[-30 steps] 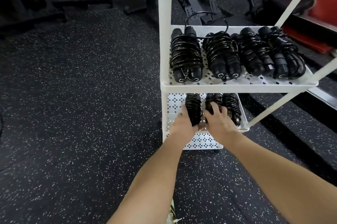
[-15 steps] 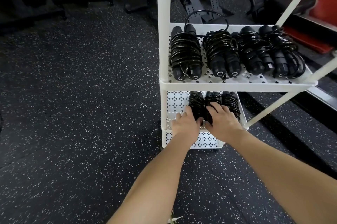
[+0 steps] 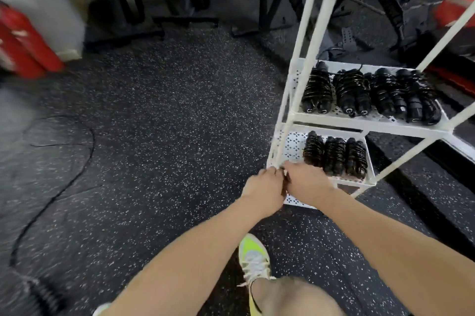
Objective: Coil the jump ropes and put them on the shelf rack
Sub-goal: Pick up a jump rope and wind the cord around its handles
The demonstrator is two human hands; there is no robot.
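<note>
a limp, light uncoiled jump rope (image 3: 51, 200) is left on the floor; its handles should be gripped. whether left hand (image 3: 262, 191) and right hand (image 3: 305, 183) grasp anything cannot be told.

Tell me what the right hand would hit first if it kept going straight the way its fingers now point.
The right hand seems to point up-left toward the rack's front corner post, close to the left hand. It would probably meet the left hand's fingers or that post first, not the coiled ropes on the lower shelf; blur leaves depth unclear.
</note>
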